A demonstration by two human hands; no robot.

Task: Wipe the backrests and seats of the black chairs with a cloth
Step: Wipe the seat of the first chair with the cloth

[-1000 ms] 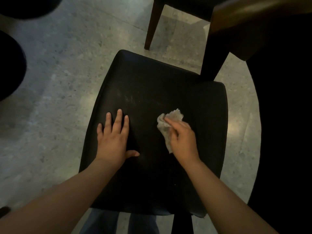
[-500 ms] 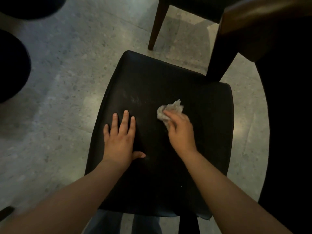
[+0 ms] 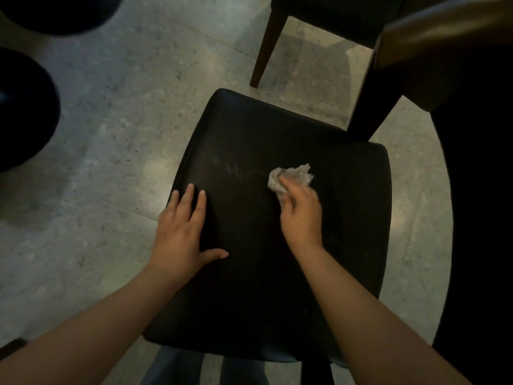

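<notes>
A black padded chair seat (image 3: 249, 140) fills the middle of the head view, with faint dusty smears near its centre. My left hand (image 3: 181, 232) lies flat on the seat's left side, fingers straight and thumb spread. My right hand (image 3: 301, 215) grips a crumpled pale cloth (image 3: 291, 175) and presses it on the seat right of centre. The cloth sticks out beyond my fingertips. The chair's backrest is not in view.
A second dark chair (image 3: 327, 12) with a brown wooden leg (image 3: 263, 54) stands at the top. A dark wooden table edge (image 3: 444, 31) and its leg (image 3: 369, 107) crowd the upper right. Dark round shapes (image 3: 25, 107) sit at the left on the speckled stone floor (image 3: 111, 134).
My right hand has slid the cloth a little away from me and rightward across the seat. My left hand stays flat on the seat, now nearer its left edge.
</notes>
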